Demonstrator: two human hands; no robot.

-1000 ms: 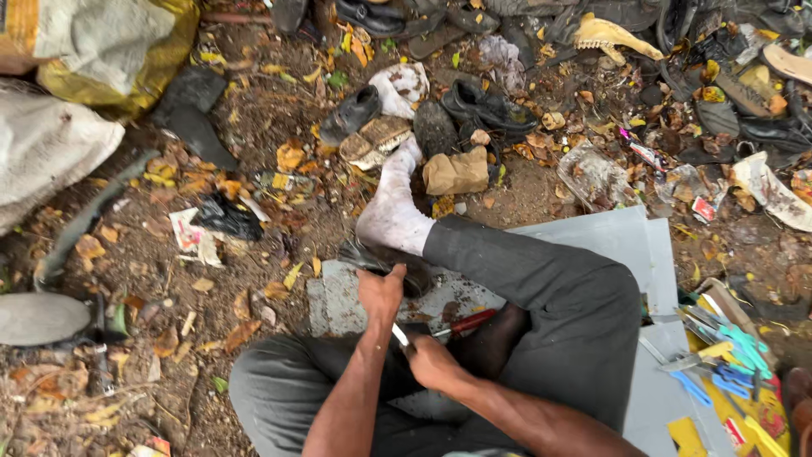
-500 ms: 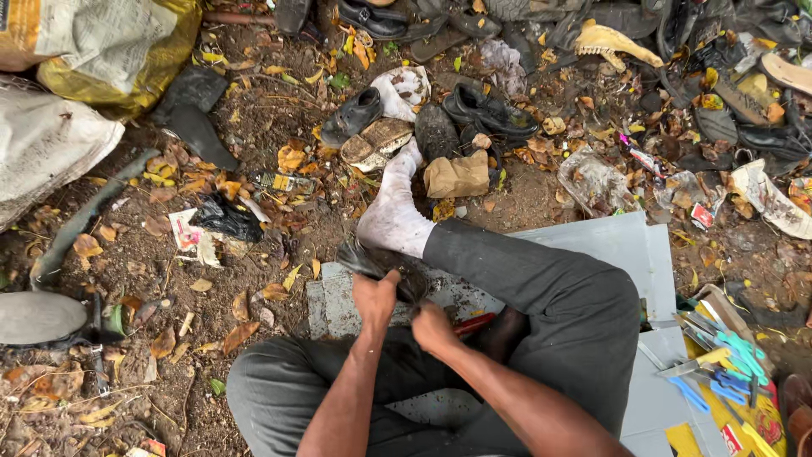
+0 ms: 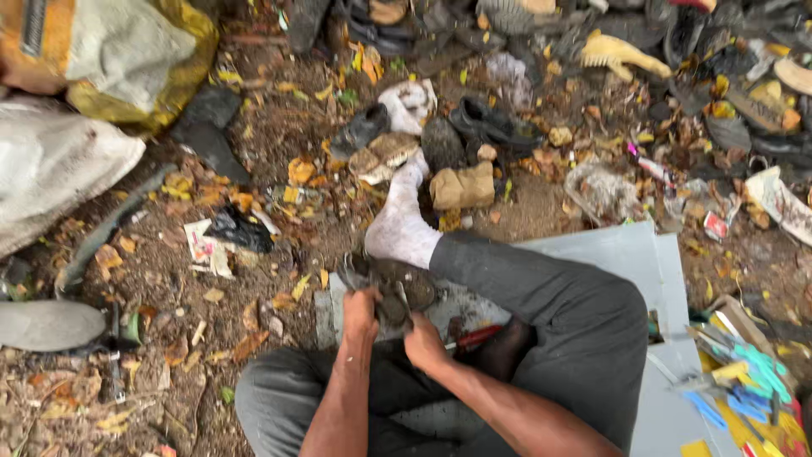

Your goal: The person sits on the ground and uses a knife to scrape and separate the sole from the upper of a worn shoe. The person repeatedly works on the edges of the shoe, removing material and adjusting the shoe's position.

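I sit cross-legged on a grey sheet [image 3: 626, 254] laid over littered ground. My left hand [image 3: 361, 311] grips the near edge of a worn dark shoe [image 3: 397, 288] that lies in front of my knees, just below my white-socked foot [image 3: 402, 224]. My right hand [image 3: 423, 343] is closed on a small tool whose metal end touches the shoe. A red-handled tool [image 3: 475, 337] lies on the sheet right beside that hand.
Old shoes and soles [image 3: 474, 123] are heaped ahead. Sacks [image 3: 127, 59] lie at the far left. A flat grey sole [image 3: 46, 326] rests at left. Coloured tools and strips [image 3: 744, 381] crowd the right edge of the sheet. Dry leaves cover the soil.
Both hands moved forward from my lap onto the shoe. The right hand carried its small tool up to it. The red-handled tool stayed on the sheet.
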